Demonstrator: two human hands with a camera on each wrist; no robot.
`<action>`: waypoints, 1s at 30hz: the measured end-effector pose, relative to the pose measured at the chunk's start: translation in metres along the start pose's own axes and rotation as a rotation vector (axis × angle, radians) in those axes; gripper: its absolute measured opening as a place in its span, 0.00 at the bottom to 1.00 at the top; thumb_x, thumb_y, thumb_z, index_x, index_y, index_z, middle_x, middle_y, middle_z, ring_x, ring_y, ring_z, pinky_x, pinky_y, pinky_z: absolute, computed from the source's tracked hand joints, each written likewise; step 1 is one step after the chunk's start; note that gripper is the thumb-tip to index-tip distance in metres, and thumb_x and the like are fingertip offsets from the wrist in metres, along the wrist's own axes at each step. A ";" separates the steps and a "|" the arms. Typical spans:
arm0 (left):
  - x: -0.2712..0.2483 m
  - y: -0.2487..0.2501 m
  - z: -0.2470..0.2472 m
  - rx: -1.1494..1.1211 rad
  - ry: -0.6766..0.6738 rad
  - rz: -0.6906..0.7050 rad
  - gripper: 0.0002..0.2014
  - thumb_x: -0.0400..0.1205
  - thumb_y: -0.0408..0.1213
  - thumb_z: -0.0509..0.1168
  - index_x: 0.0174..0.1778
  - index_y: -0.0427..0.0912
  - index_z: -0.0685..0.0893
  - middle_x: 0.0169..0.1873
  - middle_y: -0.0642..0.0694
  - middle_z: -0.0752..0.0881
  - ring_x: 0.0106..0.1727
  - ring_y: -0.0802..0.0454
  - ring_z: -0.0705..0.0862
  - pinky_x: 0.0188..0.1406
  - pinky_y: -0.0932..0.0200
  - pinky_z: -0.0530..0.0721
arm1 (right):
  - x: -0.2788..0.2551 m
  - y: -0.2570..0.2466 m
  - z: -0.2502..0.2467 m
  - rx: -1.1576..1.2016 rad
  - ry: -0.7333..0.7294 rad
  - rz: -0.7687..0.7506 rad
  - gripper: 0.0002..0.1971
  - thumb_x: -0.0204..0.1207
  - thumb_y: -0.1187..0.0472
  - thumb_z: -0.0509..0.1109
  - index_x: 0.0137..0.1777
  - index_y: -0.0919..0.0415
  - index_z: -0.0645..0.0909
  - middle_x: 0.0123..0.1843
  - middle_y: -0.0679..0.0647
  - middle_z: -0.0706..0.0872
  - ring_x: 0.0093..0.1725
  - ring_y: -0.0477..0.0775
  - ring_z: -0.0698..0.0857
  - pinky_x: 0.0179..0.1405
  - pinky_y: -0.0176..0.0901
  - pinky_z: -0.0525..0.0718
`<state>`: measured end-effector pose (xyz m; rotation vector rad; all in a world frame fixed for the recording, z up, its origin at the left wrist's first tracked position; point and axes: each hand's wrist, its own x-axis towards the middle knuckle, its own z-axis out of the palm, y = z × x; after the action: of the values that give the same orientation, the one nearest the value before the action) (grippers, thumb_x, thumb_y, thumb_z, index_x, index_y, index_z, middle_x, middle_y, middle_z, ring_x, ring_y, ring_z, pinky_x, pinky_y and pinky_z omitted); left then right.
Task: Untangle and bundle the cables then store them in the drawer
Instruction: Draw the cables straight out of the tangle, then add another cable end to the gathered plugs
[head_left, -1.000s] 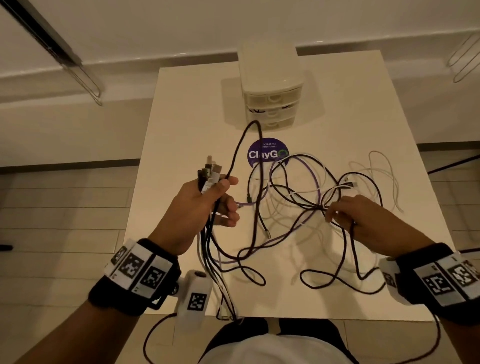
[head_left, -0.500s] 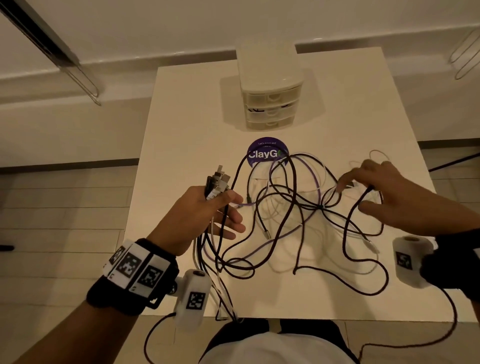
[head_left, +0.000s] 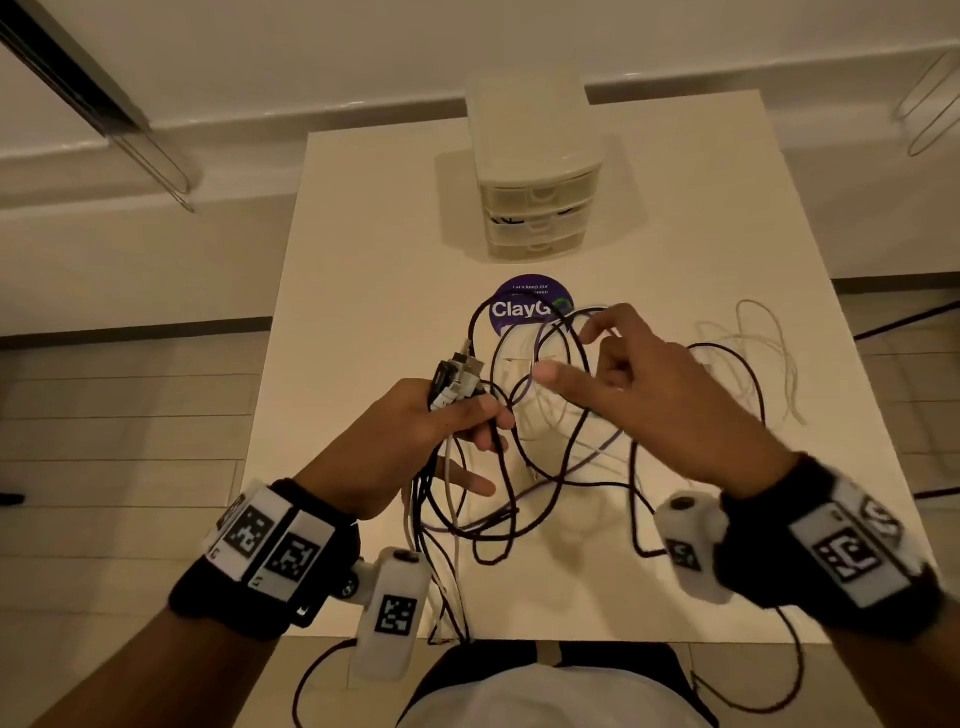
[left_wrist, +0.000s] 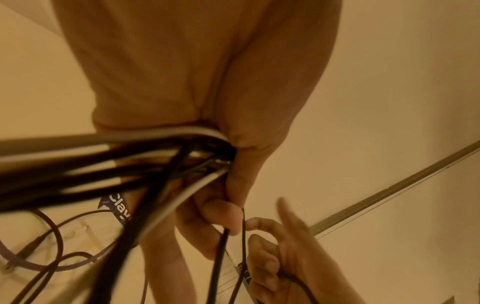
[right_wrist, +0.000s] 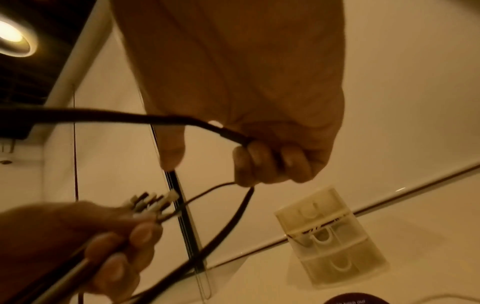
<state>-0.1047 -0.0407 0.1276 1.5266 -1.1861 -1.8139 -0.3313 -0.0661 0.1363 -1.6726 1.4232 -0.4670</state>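
Now right hand (head_left: 649, 384) nearer the left hand (head_left: 410, 441), fingers curled round a dark cable (right_wrist: 161, 119); left gripping plug ends (head_left: 457, 376).

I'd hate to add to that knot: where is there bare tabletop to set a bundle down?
Bare: the table's left strip beside the drawer unit, and the far right corner. Crowded: the middle, where tangled cables spread from the purple sticker to the near edge.

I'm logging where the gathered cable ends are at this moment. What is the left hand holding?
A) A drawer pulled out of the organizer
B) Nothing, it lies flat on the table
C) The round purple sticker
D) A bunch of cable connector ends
D: the left hand grips a bunch of cable connector ends that stick up above its fist, while the cables hang down below it.
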 end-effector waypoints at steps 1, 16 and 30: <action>-0.001 0.002 0.001 0.012 -0.027 0.007 0.14 0.88 0.37 0.63 0.45 0.34 0.90 0.43 0.30 0.85 0.55 0.36 0.89 0.42 0.39 0.92 | 0.005 0.003 0.007 -0.023 0.049 0.006 0.29 0.66 0.25 0.67 0.57 0.44 0.70 0.31 0.47 0.73 0.27 0.43 0.72 0.33 0.43 0.74; -0.003 -0.003 -0.006 0.129 0.123 0.070 0.17 0.88 0.45 0.61 0.48 0.34 0.86 0.32 0.50 0.87 0.37 0.49 0.87 0.41 0.54 0.90 | 0.003 0.068 -0.007 -0.910 -0.063 0.088 0.12 0.75 0.50 0.65 0.35 0.48 0.66 0.31 0.45 0.73 0.29 0.45 0.70 0.28 0.37 0.65; -0.018 0.014 -0.010 -0.257 0.100 0.060 0.24 0.77 0.42 0.68 0.28 0.50 0.56 0.19 0.53 0.56 0.19 0.56 0.53 0.20 0.59 0.52 | 0.013 0.057 0.057 -0.107 -0.112 -0.264 0.17 0.76 0.56 0.73 0.63 0.49 0.76 0.55 0.45 0.73 0.53 0.47 0.75 0.50 0.36 0.74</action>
<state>-0.0925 -0.0364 0.1493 1.4014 -0.9032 -1.7524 -0.3197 -0.0559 0.0558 -1.9539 1.1697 -0.4414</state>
